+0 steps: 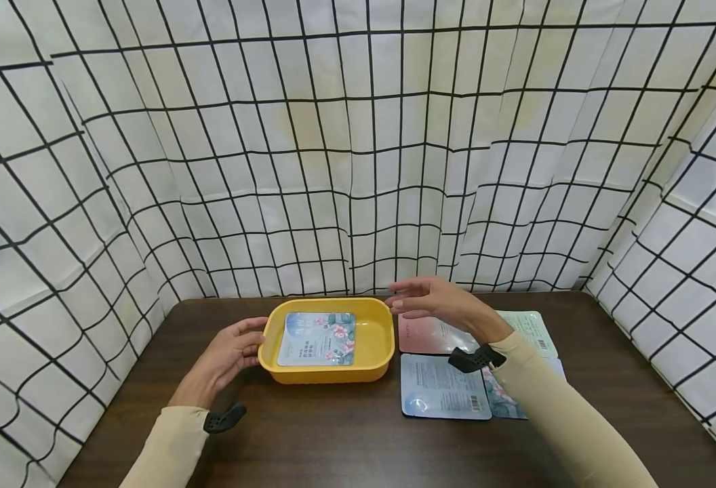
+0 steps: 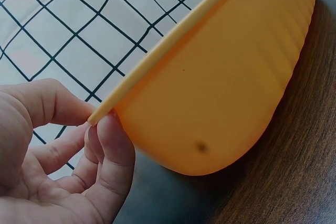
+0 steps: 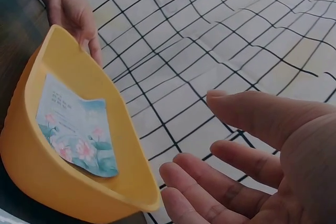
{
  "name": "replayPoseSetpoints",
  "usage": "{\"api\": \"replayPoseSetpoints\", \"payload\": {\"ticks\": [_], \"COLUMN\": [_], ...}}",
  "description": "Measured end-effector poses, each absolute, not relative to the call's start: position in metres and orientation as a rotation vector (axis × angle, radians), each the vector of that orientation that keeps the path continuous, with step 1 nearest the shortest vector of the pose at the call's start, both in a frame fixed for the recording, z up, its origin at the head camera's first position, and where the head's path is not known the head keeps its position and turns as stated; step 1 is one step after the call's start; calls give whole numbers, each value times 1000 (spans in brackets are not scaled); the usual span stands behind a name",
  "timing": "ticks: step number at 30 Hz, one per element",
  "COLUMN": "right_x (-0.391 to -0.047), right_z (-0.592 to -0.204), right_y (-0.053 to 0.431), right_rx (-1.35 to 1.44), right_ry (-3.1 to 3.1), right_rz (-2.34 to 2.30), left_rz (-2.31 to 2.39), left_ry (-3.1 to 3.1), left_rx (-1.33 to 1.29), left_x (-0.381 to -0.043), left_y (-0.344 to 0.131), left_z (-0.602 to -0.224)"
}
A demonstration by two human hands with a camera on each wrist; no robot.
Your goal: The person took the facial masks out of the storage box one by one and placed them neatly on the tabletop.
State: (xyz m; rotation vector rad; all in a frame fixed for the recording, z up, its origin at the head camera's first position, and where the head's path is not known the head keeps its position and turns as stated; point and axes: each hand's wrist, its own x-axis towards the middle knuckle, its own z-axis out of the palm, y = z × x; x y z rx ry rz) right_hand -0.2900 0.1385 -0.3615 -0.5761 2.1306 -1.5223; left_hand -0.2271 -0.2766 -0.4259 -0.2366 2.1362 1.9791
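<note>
A yellow plastic basin (image 1: 375, 339) stands at the back middle of the table. In it lies a flat pale-blue sachet with pink flowers (image 1: 318, 339), which also shows in the right wrist view (image 3: 79, 129). My left hand (image 1: 226, 356) pinches the basin's left rim between thumb and fingertips, as the left wrist view shows (image 2: 157, 56). Just off the basin's right rim, my right hand (image 1: 440, 305) hovers with loosely spread fingers and nothing between them. Below it, a pink sachet (image 1: 422, 337) is partly covered by that arm.
Right of the basin, a light-blue printed sachet (image 1: 443, 386) lies in front of the pink one. A green sachet (image 1: 531, 329) and a flowered one (image 1: 501, 400) are partly behind the right forearm. White grid-patterned cloth (image 1: 358, 169) encloses the brown table (image 1: 309, 434).
</note>
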Motion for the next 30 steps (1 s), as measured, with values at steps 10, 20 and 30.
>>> {"api": "replayPoseSetpoints", "payload": {"ticks": [10, 20, 30], "right_x": [-300, -308, -310], "right_z": [-365, -373, -379], "right_y": [106, 82, 62], "right_rx": [-556, -506, -441], "right_ry": [2144, 2143, 2147], "right_rz": [-1451, -1365, -1323], "left_rz": [1990, 1987, 1988], "left_ry": [2131, 2130, 2143], "left_rx": [-236, -263, -259], "left_x": [-227, -227, -227], "left_y": [-277, -277, -276], "left_z": [-426, -428, -428]}}
